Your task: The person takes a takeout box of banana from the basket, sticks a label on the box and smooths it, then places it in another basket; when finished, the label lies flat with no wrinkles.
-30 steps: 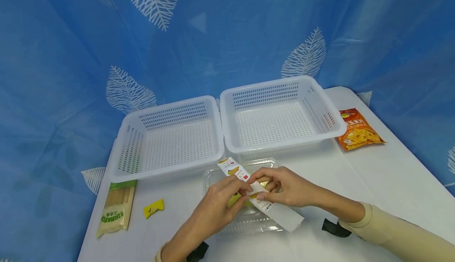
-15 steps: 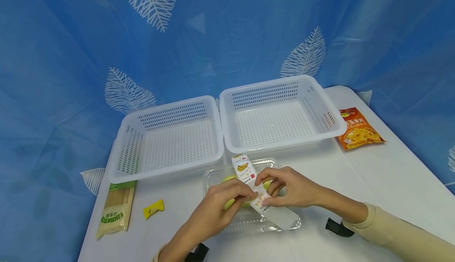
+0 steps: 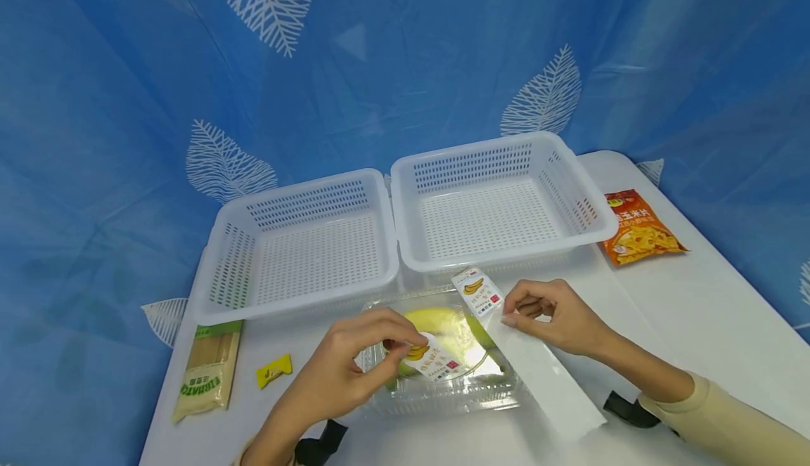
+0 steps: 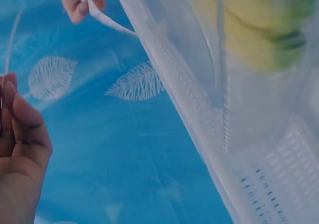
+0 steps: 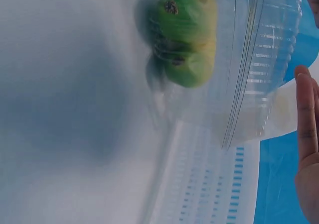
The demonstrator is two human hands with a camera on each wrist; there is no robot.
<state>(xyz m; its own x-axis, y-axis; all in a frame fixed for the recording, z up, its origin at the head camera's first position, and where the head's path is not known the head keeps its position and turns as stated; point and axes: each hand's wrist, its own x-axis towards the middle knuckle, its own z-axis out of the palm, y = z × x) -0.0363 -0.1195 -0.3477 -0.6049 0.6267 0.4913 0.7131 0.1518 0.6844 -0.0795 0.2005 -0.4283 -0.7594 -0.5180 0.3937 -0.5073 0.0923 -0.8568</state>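
A banana-printed label sticker [image 3: 436, 360] is pinched by its left end between thumb and fingers of my left hand [image 3: 348, 364]. It hangs over a clear plastic box [image 3: 436, 404], which has yellow-green fruit, apparently bananas [image 3: 436, 320], inside. My right hand [image 3: 563, 317] pinches a strip of label backing [image 3: 547, 374], to the right of the box. One printed label [image 3: 477, 292] shows at the strip's far end; its near part is bare white. The left wrist view shows both hands apart, and the right wrist view shows the fruit's green ends [image 5: 182, 17] through the plastic.
Two white perforated baskets [image 3: 297, 311] [image 3: 506, 249] stand side by side behind the box. At left lie a pack of noodles [image 3: 205, 374] and a small yellow wrapped piece [image 3: 274, 371]. An orange snack bag [image 3: 639, 230] lies by the right basket.
A label sticker has come off the strip and is in my left hand. My right hand has moved right and slightly away with the strip, and the hands are farther apart.
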